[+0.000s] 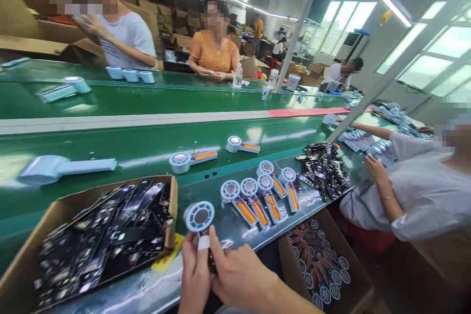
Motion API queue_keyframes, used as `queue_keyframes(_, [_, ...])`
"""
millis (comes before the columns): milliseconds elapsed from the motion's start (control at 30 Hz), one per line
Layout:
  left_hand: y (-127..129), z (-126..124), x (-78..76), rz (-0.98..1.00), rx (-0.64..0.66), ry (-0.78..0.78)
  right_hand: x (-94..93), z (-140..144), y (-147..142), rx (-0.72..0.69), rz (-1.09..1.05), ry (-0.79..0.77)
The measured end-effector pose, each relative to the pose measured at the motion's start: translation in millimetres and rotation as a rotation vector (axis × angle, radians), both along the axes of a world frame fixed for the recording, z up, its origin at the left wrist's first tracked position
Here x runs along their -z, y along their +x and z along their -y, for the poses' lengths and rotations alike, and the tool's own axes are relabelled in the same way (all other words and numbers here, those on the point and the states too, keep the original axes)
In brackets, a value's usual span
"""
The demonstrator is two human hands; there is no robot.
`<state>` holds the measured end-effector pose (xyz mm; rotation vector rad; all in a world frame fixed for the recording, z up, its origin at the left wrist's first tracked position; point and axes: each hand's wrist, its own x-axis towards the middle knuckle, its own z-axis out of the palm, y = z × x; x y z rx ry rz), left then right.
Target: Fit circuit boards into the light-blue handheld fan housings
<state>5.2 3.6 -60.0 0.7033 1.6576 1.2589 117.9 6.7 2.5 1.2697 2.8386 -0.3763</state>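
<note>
My left hand (194,274) is closed around the handle of a light-blue handheld fan half (199,216), its round grille end facing up and away from me. A white wrap covers my left thumb. My right hand (241,270) presses against the same handle from the right, fingers bent. Between the hands shows a bit of a dark circuit board (211,261); the rest of the handle is hidden. Just beyond lie several fan halves (248,186) with orange strips and thin red wires in their handles.
A cardboard box (172,216) of black circuit boards stands at left. More boards are piled (326,169) at right. Below the bench edge, another box (290,260) holds fan parts. Fan pieces (180,162) lie on the green belt (140,147). A co-worker (393,186) sits at right; others face across.
</note>
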Motion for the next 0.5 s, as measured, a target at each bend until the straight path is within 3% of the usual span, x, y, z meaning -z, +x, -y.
queue_keyframes(100, [-6,-3,7.3,0.063,-0.017,-0.046,9.4,-4,-3,0.002,-0.093,0.061])
queue_keyframes(200, [-9,-8,4.7,0.253,-0.01,-0.04,25.2,-8,-9,0.052,-0.162,0.036])
queue_keyframes(333, [-10,-13,-5.5,0.463,0.012,-0.048,33.1,-10,-5,0.098,-0.275,-0.147])
queue_keyframes(500, [-11,-14,-7.7,0.552,0.008,-0.049,28.3,-11,14,0.133,-0.57,-0.429])
